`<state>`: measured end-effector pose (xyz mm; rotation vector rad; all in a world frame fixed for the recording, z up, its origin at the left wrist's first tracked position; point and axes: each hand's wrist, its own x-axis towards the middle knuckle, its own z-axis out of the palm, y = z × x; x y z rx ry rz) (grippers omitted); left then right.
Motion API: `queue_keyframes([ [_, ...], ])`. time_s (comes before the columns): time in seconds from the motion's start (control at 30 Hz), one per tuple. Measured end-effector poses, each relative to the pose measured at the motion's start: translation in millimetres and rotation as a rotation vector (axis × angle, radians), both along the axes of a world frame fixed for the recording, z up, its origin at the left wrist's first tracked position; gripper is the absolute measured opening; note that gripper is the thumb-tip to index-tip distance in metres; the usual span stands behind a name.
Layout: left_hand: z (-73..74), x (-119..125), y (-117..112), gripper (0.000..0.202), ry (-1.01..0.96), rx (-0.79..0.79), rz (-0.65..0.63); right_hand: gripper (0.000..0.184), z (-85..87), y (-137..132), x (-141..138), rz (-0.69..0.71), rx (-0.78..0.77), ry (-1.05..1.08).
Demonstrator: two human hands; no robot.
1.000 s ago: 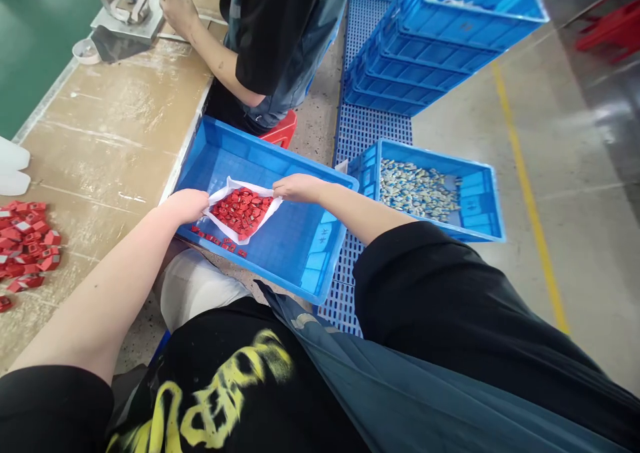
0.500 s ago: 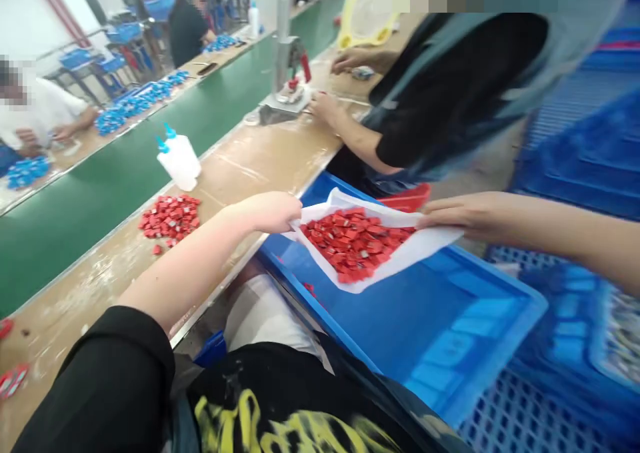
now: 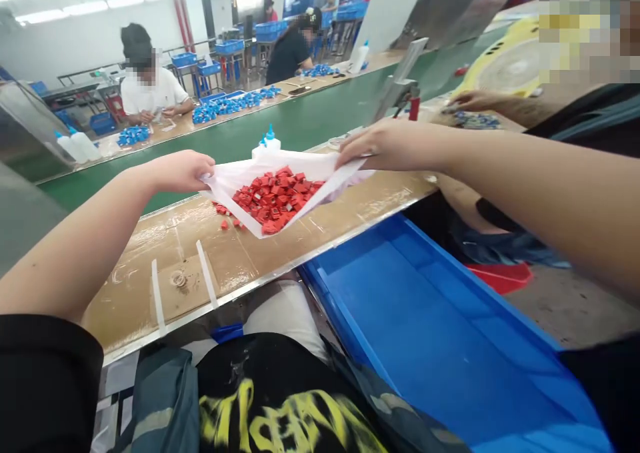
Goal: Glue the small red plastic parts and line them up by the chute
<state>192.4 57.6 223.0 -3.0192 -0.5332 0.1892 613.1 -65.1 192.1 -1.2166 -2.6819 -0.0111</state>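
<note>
A white sheet [image 3: 225, 181], thin and sagging in the middle, is stretched between my two hands above the workbench. Heaped in its hollow are many small red plastic pieces [image 3: 275, 200]. My left hand [image 3: 183, 171] pinches the sheet's left corner. The right edge is gripped by my right hand [image 3: 373, 148], its fingers closed over the fold. Just behind the sheet stand white bottles [image 3: 267, 145] with blue tips, partly hidden by it. Loose red pieces [image 3: 223, 209] lie on the bench under the sheet's left side.
A large blue bin [image 3: 415, 306] sits at my right below the brown bench [image 3: 195, 240]. Beyond the bench runs a green conveyor belt [image 3: 320, 123]. A hand press [image 3: 400, 86] and a co-worker's hand [image 3: 480, 100] are at the right. Across the belt lie blue parts [image 3: 230, 106].
The sheet with the red pieces has moved from over the blue bin to over the bench. Both hands still hold it, and my view has turned left.
</note>
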Motion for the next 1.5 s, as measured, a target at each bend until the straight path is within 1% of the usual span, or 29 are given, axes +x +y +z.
queue_keyframes([
  [0.07, -13.4, -41, 13, 0.029, -0.017, -0.023, 0.076, 0.039, 4.1, 39, -39, 0.077, -0.036, -0.040],
  [0.13, -35.3, -77, 25, 0.028, -0.046, -0.070, 0.162, 0.034, 4.6, 75, -75, 0.131, -0.071, -0.097],
  [0.2, -64.1, -108, 34, 0.026, -0.094, -0.138, 0.260, 0.030, 1.0, 106, -107, 0.180, -0.093, -0.159],
  [0.3, -114.8, -142, 37, 0.022, -0.188, -0.225, 0.385, 0.029, -8.9, 146, -151, 0.226, -0.113, -0.247],
  [0.4, -164.4, -163, 32, 0.022, -0.278, -0.248, 0.459, 0.029, -19.2, 174, -187, 0.235, -0.121, -0.331],
  [0.47, -191.7, -171, 28, 0.025, -0.343, -0.254, 0.501, 0.028, -23.7, 187, -205, 0.231, -0.124, -0.378],
  [0.53, -213.1, -178, 24, 0.026, -0.400, -0.258, 0.540, 0.028, -24.8, 197, -217, 0.221, -0.124, -0.416],
  [0.63, -235.9, -186, 22, 0.028, -0.461, -0.262, 0.582, 0.029, -18.9, 209, -222, 0.187, -0.128, -0.459],
  [0.7, -246.2, -186, 22, 0.030, -0.488, -0.254, 0.602, 0.029, -11.4, 216, -222, 0.146, -0.143, -0.483],
  [0.8, -255.8, -179, 24, 0.033, -0.508, -0.238, 0.620, 0.028, 1.0, 225, -222, 0.086, -0.139, -0.513],
  [0.9, -259.4, -168, 28, 0.038, -0.520, -0.217, 0.634, 0.026, 11.4, 234, -226, 0.042, -0.115, -0.546],
  [1.0, -260.1, -160, 30, 0.042, -0.542, -0.188, 0.638, 0.024, 19.8, 242, -231, 0.018, -0.113, -0.578],
  [1.07, -260.2, -157, 29, 0.053, -0.568, -0.165, 0.637, 0.022, 25.3, 246, -235, 0.025, -0.108, -0.583],
  [1.13, -260.4, -155, 27, 0.068, -0.595, -0.127, 0.608, 0.021, 31.4, 250, -240, 0.051, -0.106, -0.576],
  [1.27, -260.3, -147, 23, 0.093, -0.572, -0.054, 0.463, 0.019, 44.6, 253, -251, 0.088, -0.099, -0.577],
  [1.33, -259.7, -141, 21, 0.107, -0.545, -0.040, 0.441, 0.019, 50.8, 254, -256, 0.088, -0.089, -0.591],
  [1.4, -259.2, -135, 19, 0.109, -0.523, -0.020, 0.423, 0.017, 56.1, 256, -261, 0.084, -0.079, -0.593],
  [1.5, -260.1, -130, 16, 0.100, -0.492, 0.003, 0.379, 0.017, 62.1, 258, -266, 0.066, -0.065, -0.563],
])
